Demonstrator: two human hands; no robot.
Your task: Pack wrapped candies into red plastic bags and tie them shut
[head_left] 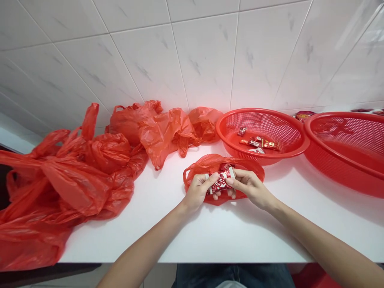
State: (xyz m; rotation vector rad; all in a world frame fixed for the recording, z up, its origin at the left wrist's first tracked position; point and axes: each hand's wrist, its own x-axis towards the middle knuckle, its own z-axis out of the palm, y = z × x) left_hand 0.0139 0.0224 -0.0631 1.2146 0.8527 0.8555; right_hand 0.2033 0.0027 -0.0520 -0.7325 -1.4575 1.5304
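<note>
My left hand and my right hand are both closed on a red-and-white wrapped snack packet, one at each end, thumbs on top. Just below it, an open red plastic bag spreads on the white table. Dark red wrappers show at the bag's mouth behind the packet; my hands hide much of what is inside. Beyond my right hand stands a red mesh basket with several small wrapped snacks on its bottom.
Several tied red plastic bags are heaped along the left side and back of the white table. A second red mesh basket stands at the right, touching the first. More wrapped packets lie behind the baskets by the tiled wall.
</note>
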